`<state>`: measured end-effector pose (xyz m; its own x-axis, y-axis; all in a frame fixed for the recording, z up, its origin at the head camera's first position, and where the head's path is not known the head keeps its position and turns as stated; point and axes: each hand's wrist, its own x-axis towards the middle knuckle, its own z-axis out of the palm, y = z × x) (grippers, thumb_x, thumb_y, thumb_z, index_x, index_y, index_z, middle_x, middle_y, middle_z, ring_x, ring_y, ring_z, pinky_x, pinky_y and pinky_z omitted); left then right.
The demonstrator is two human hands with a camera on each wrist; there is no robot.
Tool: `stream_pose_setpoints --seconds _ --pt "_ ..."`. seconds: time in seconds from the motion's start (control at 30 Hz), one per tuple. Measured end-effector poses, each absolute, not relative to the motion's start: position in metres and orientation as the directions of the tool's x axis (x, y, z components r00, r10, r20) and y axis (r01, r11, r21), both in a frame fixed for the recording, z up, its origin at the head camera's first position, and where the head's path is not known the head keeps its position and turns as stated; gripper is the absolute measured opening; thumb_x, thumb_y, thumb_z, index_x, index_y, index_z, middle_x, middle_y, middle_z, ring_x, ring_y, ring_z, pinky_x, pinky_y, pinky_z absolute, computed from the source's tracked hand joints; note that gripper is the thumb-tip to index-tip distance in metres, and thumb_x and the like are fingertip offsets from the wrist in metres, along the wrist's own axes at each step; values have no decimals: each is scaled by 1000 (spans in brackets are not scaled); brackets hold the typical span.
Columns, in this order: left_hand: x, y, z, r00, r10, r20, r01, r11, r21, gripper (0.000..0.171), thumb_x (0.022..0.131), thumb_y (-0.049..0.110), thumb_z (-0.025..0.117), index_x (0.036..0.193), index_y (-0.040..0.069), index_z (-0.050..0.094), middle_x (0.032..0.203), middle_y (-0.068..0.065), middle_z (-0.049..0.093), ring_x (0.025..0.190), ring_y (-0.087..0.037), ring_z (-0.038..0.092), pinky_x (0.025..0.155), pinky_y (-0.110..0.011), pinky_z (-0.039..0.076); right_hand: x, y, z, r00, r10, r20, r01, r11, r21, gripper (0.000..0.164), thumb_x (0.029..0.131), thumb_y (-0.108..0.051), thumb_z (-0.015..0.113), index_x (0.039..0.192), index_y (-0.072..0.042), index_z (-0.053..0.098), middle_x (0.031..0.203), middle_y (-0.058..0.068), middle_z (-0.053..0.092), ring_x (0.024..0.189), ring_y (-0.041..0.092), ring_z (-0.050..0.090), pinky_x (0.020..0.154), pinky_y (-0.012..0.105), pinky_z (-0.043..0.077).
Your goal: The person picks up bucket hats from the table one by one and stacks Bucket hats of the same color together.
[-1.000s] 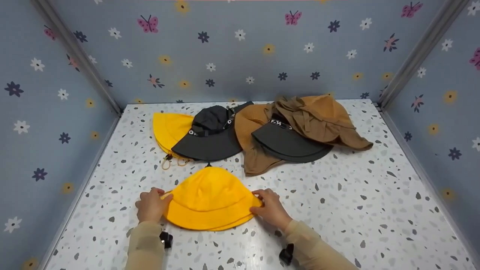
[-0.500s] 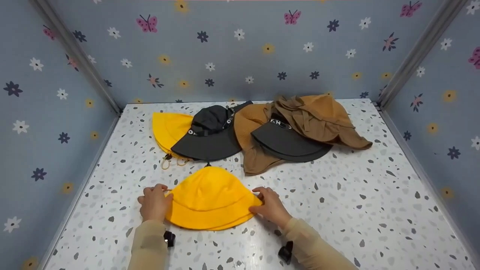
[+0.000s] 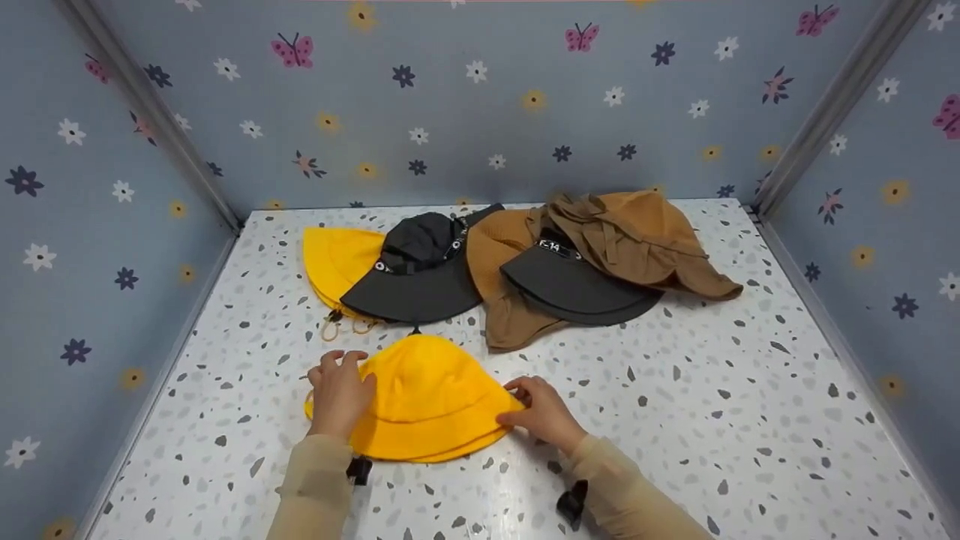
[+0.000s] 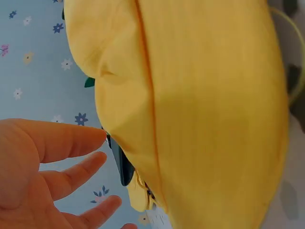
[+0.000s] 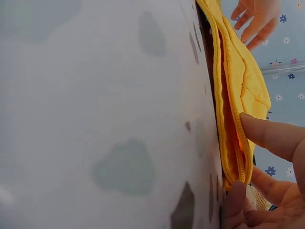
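Taking the front yellow hat (image 3: 435, 397) as datum, we record it lying flattened on the speckled table (image 3: 675, 427), between the two hands. Over its left end, the left hand (image 3: 337, 397) has its fingers loosely spread and grips nothing; contact with the cloth we cannot confirm. A thin yellow cord (image 4: 301, 45) loops beside that end; in our judgement a finger could snag it and drag the hat askew. At its right end, the right hand (image 3: 547, 414) pinches the brim, thumb uppermost. The brim layers gape there; a one-sided pull, with the left end unheld, could swivel the hat or slide the layers apart.

As to edges, moderate room lies left of the hat, up to the left wall (image 3: 75, 262). Behind it, a row runs rightward: rear yellow hat (image 3: 330, 262), wide-brimmed dark hat (image 3: 416, 292), then overlapping brown hats (image 3: 649, 240). The dark brim is near the crown, so a backward push could disturb the row. To the hat's right we find the broadest room, before the right wall (image 3: 885, 247).
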<state>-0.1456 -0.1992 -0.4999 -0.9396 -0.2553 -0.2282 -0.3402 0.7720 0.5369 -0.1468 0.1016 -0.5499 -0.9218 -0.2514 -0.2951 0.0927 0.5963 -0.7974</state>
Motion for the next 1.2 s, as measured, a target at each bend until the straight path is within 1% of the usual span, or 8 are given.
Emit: stream_pose_setpoints --seconds 0.13,0.3,0.5,0.6,0.77,0.87,1.03,1.2 --pt "-150 -189 -494 -944 -224 -244 -328 733 596 44 101 20 56 141 3 47 148 -28 29 128 -47 25 106 -58 35 -147 102 -550 -921 -243 -306 113 584 -804 46 80 -26 83 119 -9 64 106 8 57 90 21 51 76 31 47" --pt "-155 -172 -491 -956 -202 -212 -293 674 678 54 101 23 57 147 3 37 148 -27 33 130 -45 28 109 -56 35 -147 102 -550 -922 -248 -298 105 578 -809 47 79 -26 84 118 -8 65 104 8 57 89 20 50 74 29 46" --pt "-162 -143 -490 -975 -154 -158 -220 613 759 53 100 24 60 145 5 41 144 -20 43 130 -39 35 110 -53 36 -147 104 -548 -916 -244 -319 133 564 -815 47 80 -26 83 119 -9 64 104 8 56 85 20 51 63 27 47" --pt "-168 -127 -488 -978 -117 -171 -207 552 808 53 99 24 61 146 6 42 142 -18 46 131 -35 39 112 -50 38 -147 104 -547 -916 -247 -315 132 558 -819 47 80 -26 83 120 -9 64 105 9 56 84 20 51 62 27 47" --pt "-181 -103 -489 -969 -69 -236 -242 435 867 55 99 27 61 147 9 41 143 -15 48 130 -31 47 111 -46 42 -148 105 -549 -914 -244 -323 139 561 -816 47 80 -28 83 120 -10 64 106 8 56 84 20 51 63 26 47" --pt "-189 -91 -492 -963 -45 -267 -263 391 882 55 99 28 60 147 9 41 145 -15 48 130 -32 48 110 -46 44 -148 105 -549 -911 -244 -332 147 560 -815 46 81 -29 83 119 -10 64 106 9 56 81 20 51 61 26 47" --pt "-201 -73 -500 -949 -19 -316 -309 272 911 57 99 29 60 147 6 41 149 -17 46 135 -33 47 112 -47 41 -148 105 -550 -914 -248 -320 135 559 -818 45 81 -28 83 118 -10 65 104 8 56 79 19 51 58 26 48" --pt "-209 -61 -511 -928 12 -374 -367 155 917 58 99 27 59 148 4 38 154 -21 37 142 -34 38 115 -49 37 -147 104 -551 -932 -275 -238 43 568 -822 42 80 -22 84 115 -6 67 100 9 58 82 19 50 70 30 46"
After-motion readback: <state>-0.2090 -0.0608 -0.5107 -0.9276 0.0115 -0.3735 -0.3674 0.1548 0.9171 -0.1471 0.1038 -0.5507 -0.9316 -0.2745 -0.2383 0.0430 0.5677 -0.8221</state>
